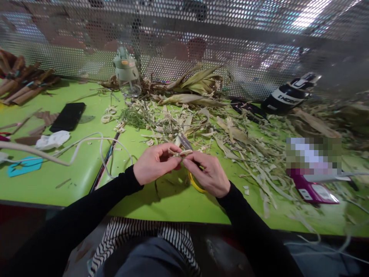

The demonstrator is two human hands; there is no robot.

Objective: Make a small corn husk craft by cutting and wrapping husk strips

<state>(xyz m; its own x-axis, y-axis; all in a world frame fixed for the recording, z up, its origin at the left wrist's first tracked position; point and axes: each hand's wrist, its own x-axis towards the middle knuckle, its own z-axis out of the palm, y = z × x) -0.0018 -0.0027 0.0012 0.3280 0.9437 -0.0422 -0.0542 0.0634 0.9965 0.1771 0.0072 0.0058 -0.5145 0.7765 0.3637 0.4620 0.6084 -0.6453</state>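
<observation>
Head view: left hand (155, 163) closed in a pinch, thumb against fingers, on a pale, thin, dry strip of plant husk (186, 152); right hand (209, 173) pinched on the same strip from the other side, fingertips of both nearly meeting. Held over the front part of the lime-green flat tabletop (132, 209). Just beyond the fingertips, a dark grey, flat, narrow blade-like piece (185, 142); partly beneath the right hand, a yellow, smooth, curved loop (197, 184), perhaps part of the same tool, though impossible to tell.

For good handling, best to pinch lightly, thumbs close together, with small, even finger movements; likely brittle, so apt to split under a sharp bend or hard pull. Wise to steady with one side while working with the other, and to mind the grey edge so near the fingers.

Among containers, a clear bottle with a pale green lid (127, 73), upright at the back, with a straw-like tube inside; too blurred to judge any liquid. Farther right, a black bottle with a white lettered band (285, 96), tilted, opaque, contents impossible to see. Between both, a loose heap of shredded, pale and green husk (170, 119), in no container.
</observation>
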